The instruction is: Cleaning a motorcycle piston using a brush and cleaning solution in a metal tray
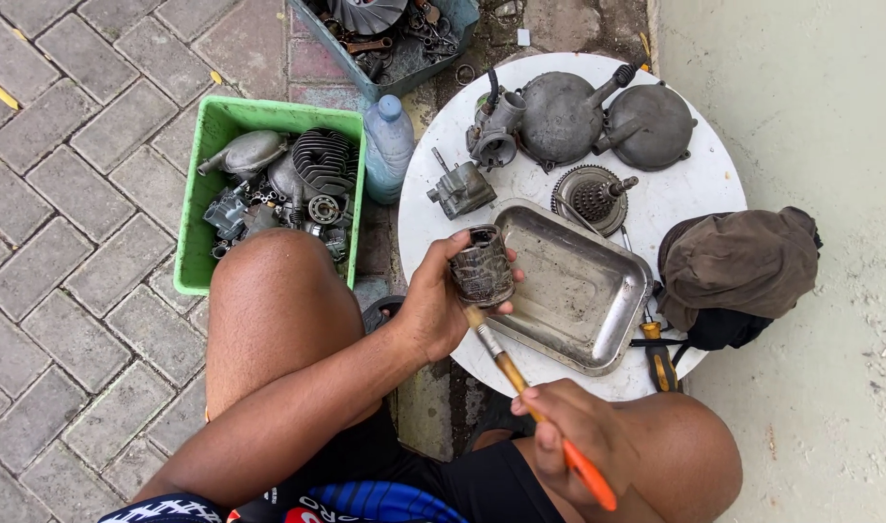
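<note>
**K:** Hands status?

**R:** Left hand (433, 310) wrapped around a dirty metal piston (482, 266), thumb on the near side, fingers round the far side. Right hand (574, 436) closed on a paintbrush (520, 383), orange handle end sticking out past the palm toward the camera.

**K:** Where's the piston sitting?

**R:** Off the table, held over the near-left edge of the steel tray (579, 291). Brush bristles touch its lower rim.

**K:** Orientation?

**R:** Piston axis roughly upright in view, open end facing up and away from the person. Brush long axis runs diagonal, from lower right up to upper left, tip at the piston.

**K:** Surface, surroundings?

**R:** Round white tabletop (685, 184), low, between the knees. Outdoors: grey and reddish paving bricks (65, 194) on the left, plain concrete (811, 116) on the right. Person seated, bare knees either side.

**K:** What else is on the table?

**R:** Two grey engine covers (598, 121) at the far edge, carburettor (496, 131) left of them, small pump-like casting (460, 189), clutch gear assembly (593, 199) behind the tray. Brown rag (738, 261) at the right edge, yellow-handled screwdriver (658, 353) just beside the tray.

**K:** Floor?

**R:** Green plastic bin (196, 213) of engine parts, finned cylinder in it. Clear water bottle (389, 145) between bin and table. Blue-grey tray (366, 77) of parts further out.
</note>
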